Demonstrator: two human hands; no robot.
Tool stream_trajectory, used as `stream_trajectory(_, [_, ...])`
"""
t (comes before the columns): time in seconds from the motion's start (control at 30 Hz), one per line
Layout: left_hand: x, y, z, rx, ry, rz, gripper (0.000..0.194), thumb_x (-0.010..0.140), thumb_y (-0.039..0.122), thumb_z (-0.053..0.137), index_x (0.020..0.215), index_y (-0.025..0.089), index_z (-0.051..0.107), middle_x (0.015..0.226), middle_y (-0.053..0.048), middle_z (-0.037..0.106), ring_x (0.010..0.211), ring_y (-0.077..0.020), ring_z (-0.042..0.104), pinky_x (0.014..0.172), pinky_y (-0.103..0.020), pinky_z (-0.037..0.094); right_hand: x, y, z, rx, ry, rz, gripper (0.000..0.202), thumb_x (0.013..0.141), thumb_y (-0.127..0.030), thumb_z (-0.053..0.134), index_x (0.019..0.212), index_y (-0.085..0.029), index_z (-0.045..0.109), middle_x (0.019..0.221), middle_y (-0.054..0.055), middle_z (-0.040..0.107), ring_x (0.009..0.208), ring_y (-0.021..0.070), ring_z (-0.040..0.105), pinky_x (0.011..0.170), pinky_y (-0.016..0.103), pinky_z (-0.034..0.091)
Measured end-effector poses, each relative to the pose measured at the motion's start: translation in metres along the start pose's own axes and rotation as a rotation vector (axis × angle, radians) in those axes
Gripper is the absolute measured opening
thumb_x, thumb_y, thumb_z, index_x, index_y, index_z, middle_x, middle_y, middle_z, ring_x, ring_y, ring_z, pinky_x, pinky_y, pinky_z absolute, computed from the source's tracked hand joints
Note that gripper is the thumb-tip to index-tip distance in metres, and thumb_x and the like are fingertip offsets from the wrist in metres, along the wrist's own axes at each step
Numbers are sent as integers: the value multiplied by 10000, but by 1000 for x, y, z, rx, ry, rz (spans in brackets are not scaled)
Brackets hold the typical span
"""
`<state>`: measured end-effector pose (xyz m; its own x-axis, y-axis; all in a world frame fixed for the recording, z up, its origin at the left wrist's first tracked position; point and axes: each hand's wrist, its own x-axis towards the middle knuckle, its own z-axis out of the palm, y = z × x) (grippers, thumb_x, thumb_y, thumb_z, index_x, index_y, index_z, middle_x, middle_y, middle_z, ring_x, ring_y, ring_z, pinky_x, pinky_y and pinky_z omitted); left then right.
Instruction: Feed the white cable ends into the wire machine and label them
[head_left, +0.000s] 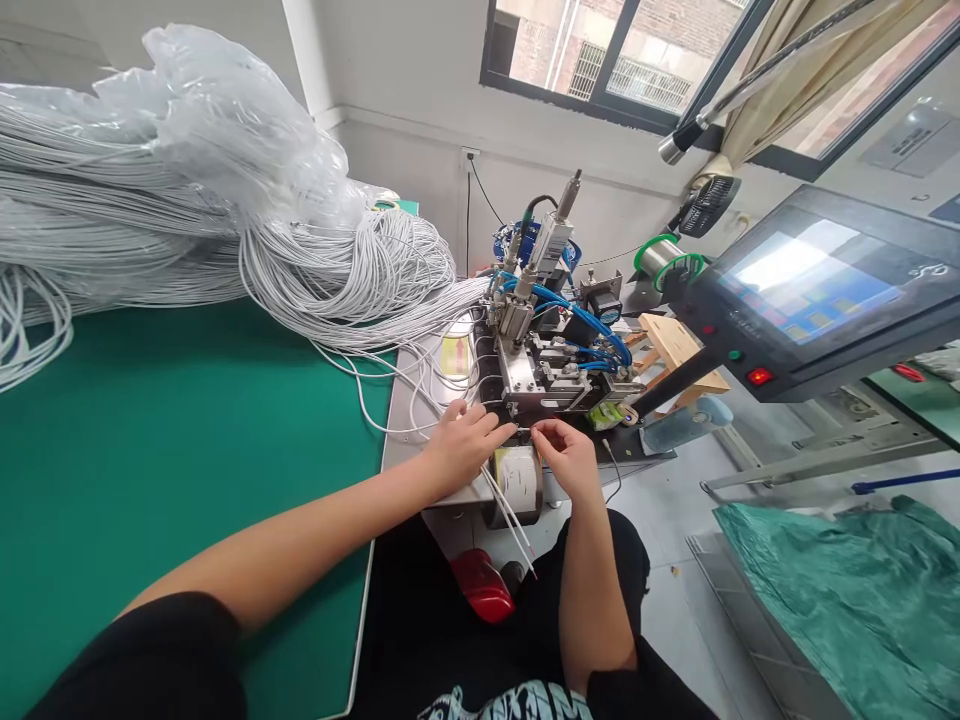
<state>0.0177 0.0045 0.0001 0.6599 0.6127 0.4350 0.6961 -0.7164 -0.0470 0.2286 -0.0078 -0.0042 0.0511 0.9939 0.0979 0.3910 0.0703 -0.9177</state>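
My left hand (466, 445) rests at the front of a small benchtop machine (536, 370), its fingers closed over a white cable, the index finger pointing right. Just to the right, my right hand (568, 455) pinches the tip of this cable between thumb and fingers, close to the machine's front edge. Loose white cable ends (512, 520) hang down from below my left hand. Under both hands sits a rounded part with a whitish label (519, 480). The machine carries metal cylinders and blue air tubes (600, 325).
A large bundle of white cables (352, 280), partly under clear plastic (225, 130), lies on the green table (187, 430). A control screen (825, 280) stands to the right, near a wire spool (664, 262). A red object (482, 585) is below the machine.
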Motion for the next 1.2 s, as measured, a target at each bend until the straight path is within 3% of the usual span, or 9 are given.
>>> stream_trajectory(0.13, [0,-1,1,-3,-37,-10,503,784,8,479,1216,247,575,918,-47,632,922,-224,555,867,-401,268,7,10,5,-81,0,-50,253,829,-417,597,788,-171,637,720,25,621,644,156,534,622,272,412])
stream_trajectory(0.3, [2,-1,-1,9,-107,-17,519,823,36,481,1268,290,560,931,-48,628,928,-227,551,876,-402,280,17,25,15,114,-70,-53,261,818,-422,573,699,-194,529,656,-19,498,616,135,449,593,254,365])
stream_trajectory(0.47, [7,1,-4,48,-201,6,538,873,84,477,1357,319,485,923,-57,626,909,-231,548,808,-367,314,21,34,24,346,-106,59,274,763,-422,590,644,-205,471,591,-48,398,547,113,345,533,244,310])
stream_trajectory(0.63, [11,3,-6,66,-222,-14,516,894,95,467,1340,354,495,902,-55,637,913,-236,554,836,-382,317,20,37,28,432,-114,150,285,735,-421,612,630,-210,453,552,-65,347,503,100,289,498,241,267])
stream_trajectory(0.77, [6,1,-2,52,-159,-13,527,871,90,485,1331,346,518,917,-54,646,883,-229,567,843,-392,320,17,35,25,397,-101,131,319,736,-473,633,635,-200,504,570,-47,431,522,110,359,514,248,309])
stream_trajectory(0.93, [-9,-4,3,50,74,-23,322,870,145,513,1139,231,667,1102,-87,661,1013,-249,564,907,-439,290,-4,26,6,125,101,59,330,779,-500,630,728,-174,615,641,-1,549,600,142,471,571,259,366])
stream_trajectory(1.0, [-11,-4,2,64,104,-33,287,876,157,505,1096,208,682,1125,-88,666,1036,-258,557,911,-454,281,-20,14,-6,63,115,38,335,806,-503,611,730,-178,621,619,-3,551,577,138,467,556,256,361])
stream_trajectory(1.1, [-11,-1,0,68,63,-81,307,882,145,471,1110,187,673,1118,-95,675,1041,-268,552,907,-464,279,-47,-11,-23,-12,-19,6,346,836,-495,599,694,-180,624,585,-4,544,531,125,439,516,250,341])
stream_trajectory(1.2, [-8,2,-3,56,12,-179,348,873,160,469,1175,174,641,1209,-123,633,1100,-306,520,907,-486,277,-69,-33,-28,-108,-312,-59,314,831,-484,624,733,-190,674,625,12,606,537,129,468,513,250,341])
